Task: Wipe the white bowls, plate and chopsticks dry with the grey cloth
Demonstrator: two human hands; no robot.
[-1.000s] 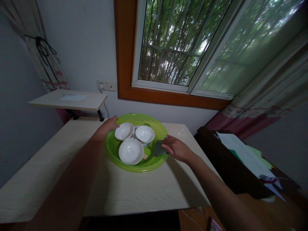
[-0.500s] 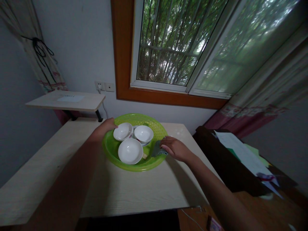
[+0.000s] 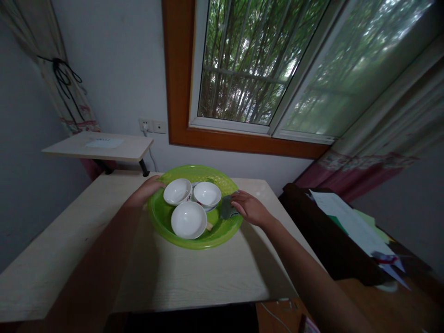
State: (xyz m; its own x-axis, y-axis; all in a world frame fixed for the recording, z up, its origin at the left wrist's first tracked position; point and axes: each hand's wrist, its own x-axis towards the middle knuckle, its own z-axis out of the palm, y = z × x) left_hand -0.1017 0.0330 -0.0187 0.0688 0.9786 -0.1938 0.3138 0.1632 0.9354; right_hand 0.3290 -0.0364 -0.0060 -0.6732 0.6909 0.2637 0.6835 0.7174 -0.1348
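Observation:
A bright green plastic basin [image 3: 222, 237] stands on the desk, holding three white bowls: one at the left [image 3: 177, 192], one at the right [image 3: 207, 194] and one in front [image 3: 189, 220]. Part of a plate shows beneath the right bowl. My left hand [image 3: 150, 188] grips the basin's left rim, its fingers partly hidden. In my right hand [image 3: 251, 208] is a grey-green cloth [image 3: 227, 208], pressed against the inner right side of the basin near the rim. Beside the front bowl lies a small pale tan piece [image 3: 209, 226], too small to name.
The pale wooden desk [image 3: 208, 282] carries a small raised shelf [image 3: 132, 149] at the back left. A wall socket [image 3: 145, 125] with a plug and cable is behind it. To the right stands a dark brown piece of furniture [image 3: 308, 231] with papers [image 3: 342, 219] beside it.
My right hand and the cloth have moved slightly up along the basin's right side. My left hand has shifted a little down and left at the rim. The bowls keep their places in the basin.

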